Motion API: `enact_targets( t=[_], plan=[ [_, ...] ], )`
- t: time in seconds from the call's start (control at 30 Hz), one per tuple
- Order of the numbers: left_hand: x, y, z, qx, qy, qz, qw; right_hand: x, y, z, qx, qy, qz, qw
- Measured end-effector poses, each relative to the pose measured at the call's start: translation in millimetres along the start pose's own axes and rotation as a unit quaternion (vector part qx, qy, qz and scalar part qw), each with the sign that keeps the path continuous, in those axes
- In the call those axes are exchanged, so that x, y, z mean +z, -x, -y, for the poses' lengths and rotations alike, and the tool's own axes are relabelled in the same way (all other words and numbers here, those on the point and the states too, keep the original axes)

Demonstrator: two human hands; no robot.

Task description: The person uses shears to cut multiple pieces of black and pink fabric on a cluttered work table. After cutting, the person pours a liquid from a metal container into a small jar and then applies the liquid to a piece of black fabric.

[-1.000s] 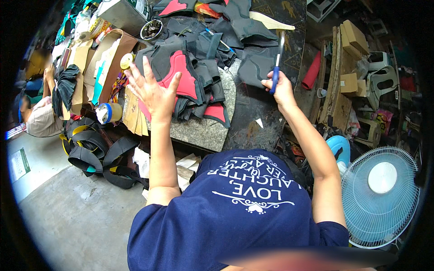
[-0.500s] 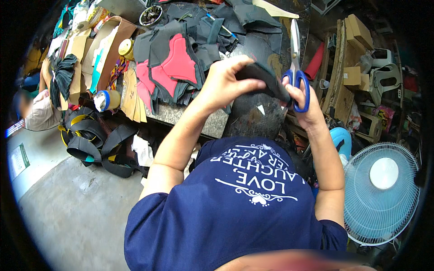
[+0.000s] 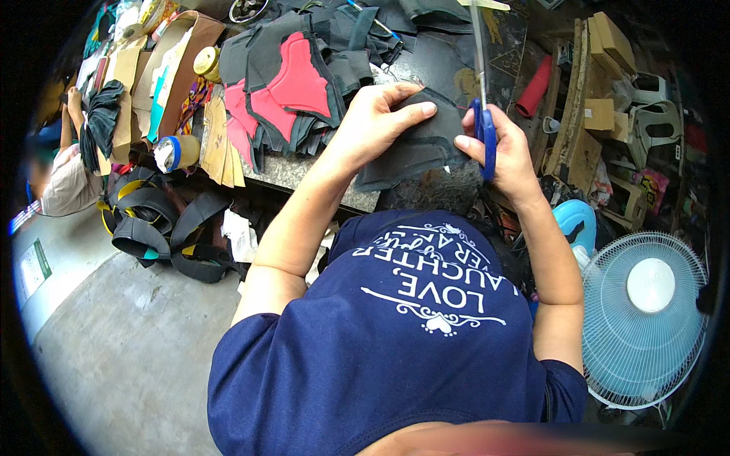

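L hand [image 3: 378, 121] pinching dark fabric piece [image 3: 414, 144], thumb on top, fingers mostly hidden behind it. Piece = just R of the red-and-black pile [image 3: 304, 85], a bit nearer the person, tilted. R hand [image 3: 511, 152] farther R of pile — curled round blue-handled scissors [image 3: 488, 140], blades pointing away from the person; seen near edge-on, can't tell if blades are apart. R thumb by piece's R edge, contact unclear. Pen [image 3: 380, 27] beyond pile, to R; tan strips [image 3: 218, 140] + jar [image 3: 186, 150] L of pile; red roll [image 3: 535, 87] well R.
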State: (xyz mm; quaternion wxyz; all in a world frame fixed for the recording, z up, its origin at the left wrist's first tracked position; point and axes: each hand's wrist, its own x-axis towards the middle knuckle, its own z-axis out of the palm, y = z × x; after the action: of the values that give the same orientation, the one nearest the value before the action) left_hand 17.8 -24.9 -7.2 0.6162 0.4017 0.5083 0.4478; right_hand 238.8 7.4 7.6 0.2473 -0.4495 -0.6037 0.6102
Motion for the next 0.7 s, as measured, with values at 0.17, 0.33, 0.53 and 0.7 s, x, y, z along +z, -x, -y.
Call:
enact_targets(
  t=[0.17, 0.33, 0.53, 0.7],
  plan=[
    [-22, 2, -11, -0.015, 0.069, 0.017, 0.997, -27, 5, -3, 0.118, -0.028, 0.215, 0.969],
    [-31, 1, -14, -0.006, 0.001, 0.042, 0.999, -42, 13, 0, 0.142, -0.022, 0.254, 0.956],
    [-31, 2, -17, 0.004, 0.002, 0.049, 0.999, -43, 13, 4, 0.161, 0.003, 0.221, 0.962],
    [-31, 3, -13, 0.006, -0.017, 0.040, 0.999, -39, 20, -7, 0.163, -0.032, 0.197, 0.966]
  ],
)
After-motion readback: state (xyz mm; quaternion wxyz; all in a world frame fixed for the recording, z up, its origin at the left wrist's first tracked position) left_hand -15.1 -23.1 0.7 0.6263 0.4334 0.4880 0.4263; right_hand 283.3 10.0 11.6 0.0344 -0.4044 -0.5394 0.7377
